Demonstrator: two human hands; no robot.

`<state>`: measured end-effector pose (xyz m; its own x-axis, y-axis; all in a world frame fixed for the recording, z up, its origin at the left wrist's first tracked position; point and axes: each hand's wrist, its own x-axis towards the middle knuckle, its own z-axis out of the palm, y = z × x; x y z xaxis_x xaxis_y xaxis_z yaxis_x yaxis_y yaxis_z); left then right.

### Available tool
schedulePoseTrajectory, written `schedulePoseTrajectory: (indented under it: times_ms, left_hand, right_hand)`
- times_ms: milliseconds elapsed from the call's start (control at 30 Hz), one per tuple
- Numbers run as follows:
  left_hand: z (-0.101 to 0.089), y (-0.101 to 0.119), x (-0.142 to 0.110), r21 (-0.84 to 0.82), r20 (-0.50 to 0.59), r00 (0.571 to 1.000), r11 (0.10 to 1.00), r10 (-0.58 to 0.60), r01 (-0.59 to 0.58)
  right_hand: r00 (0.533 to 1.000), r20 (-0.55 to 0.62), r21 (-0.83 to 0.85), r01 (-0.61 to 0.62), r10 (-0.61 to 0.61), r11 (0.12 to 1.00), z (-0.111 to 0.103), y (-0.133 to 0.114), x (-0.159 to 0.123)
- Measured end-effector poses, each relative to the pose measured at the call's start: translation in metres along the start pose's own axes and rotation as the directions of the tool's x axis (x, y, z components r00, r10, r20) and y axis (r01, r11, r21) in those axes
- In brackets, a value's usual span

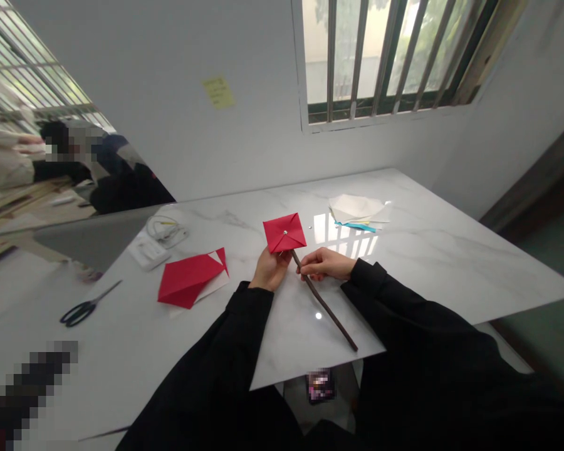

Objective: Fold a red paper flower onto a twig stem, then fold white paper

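A red folded-paper pinwheel [284,232] with a small metal pin at its centre stands above the table. My left hand [271,269] holds it from behind and below. A dark wooden stick [324,302] runs from under the pinwheel down to the right, toward the near table edge. My right hand [324,264] grips the stick close to the pinwheel, its fingers reaching toward my left hand. Black sleeves cover both my forearms.
On the white marble table [432,263] lie a folded red paper sheet [187,277], black-handled scissors [87,307], pale paper scraps with a blue strip [357,211], and a white cable with a small white box [157,241]. A mirror at left reflects a person.
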<state>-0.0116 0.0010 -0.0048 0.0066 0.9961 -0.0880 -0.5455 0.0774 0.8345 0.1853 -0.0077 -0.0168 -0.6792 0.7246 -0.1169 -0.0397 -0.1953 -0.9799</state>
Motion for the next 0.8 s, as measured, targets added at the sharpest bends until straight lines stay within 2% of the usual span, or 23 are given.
schedulePoseTrajectory:
  times_ms: [100,200,267,367,467,567,633,700,733,800]
  left_hand:
    - [0.002,0.001,-0.004,-0.003,0.007,0.997,0.997,-0.082,0.082]
    - [0.005,0.003,-0.011,0.163,0.152,0.967,0.97,-0.203,0.178]
    - [0.007,0.003,-0.014,0.276,0.219,0.949,0.947,-0.226,0.162]
    - [0.008,0.001,-0.016,0.371,0.262,0.946,0.925,-0.191,0.084]
    - [0.008,-0.001,-0.015,0.357,0.263,0.951,0.932,-0.165,0.063]
    - [0.005,-0.001,-0.013,0.324,0.208,0.966,0.943,-0.153,0.079]
    - [0.004,0.0,-0.012,0.325,0.155,0.976,0.941,-0.155,0.098]
    - [0.003,0.001,-0.011,0.346,0.127,0.976,0.93,-0.179,0.126]
    - [0.003,0.003,-0.011,0.36,0.124,0.973,0.922,-0.195,0.139]
    - [0.003,0.005,-0.01,0.399,0.115,0.972,0.905,-0.205,0.144]
  right_hand:
    - [0.987,-0.158,0.127,0.059,-0.039,0.99,-0.004,0.0,0.002]
    - [0.948,-0.316,0.178,0.1,-0.039,0.979,-0.011,0.0,0.004]
    - [0.933,-0.359,0.157,0.104,-0.042,0.982,-0.013,0.001,0.004]
    - [0.939,-0.339,0.059,0.08,-0.056,0.995,-0.012,0.002,0.006]
    - [0.964,-0.262,-0.066,0.022,-0.039,0.998,-0.012,-0.001,0.005]
    - [0.982,-0.186,-0.149,0.01,-0.039,0.989,-0.019,-0.006,0.001]
    - [0.979,-0.195,-0.195,0.025,-0.064,0.98,-0.025,-0.007,-0.001]
    - [0.954,-0.277,-0.233,0.046,-0.112,0.971,-0.032,-0.004,-0.002]
    - [0.925,-0.348,-0.255,0.063,-0.153,0.965,-0.036,-0.002,-0.001]
    - [0.815,-0.519,-0.315,0.1,-0.259,0.944,-0.043,0.005,0.003]
